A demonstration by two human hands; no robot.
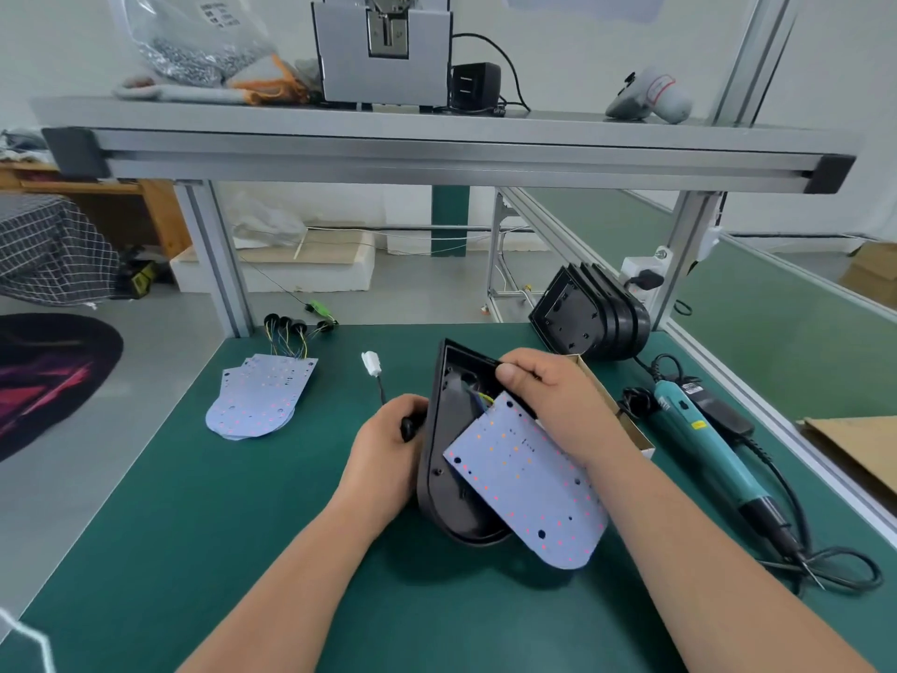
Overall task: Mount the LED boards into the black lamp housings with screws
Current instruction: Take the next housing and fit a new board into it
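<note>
Board (529, 483) being seated, askew
Housing (437, 459) is gripped by right hand (548, 400), grommet (406, 429) pinched by left hand (383, 459); board should be squared flat before screws.

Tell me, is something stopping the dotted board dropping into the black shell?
Only its own wires, bunched between the LED board and the housing near the top. The right hand grips that end. The left hand holds the cable.
</note>
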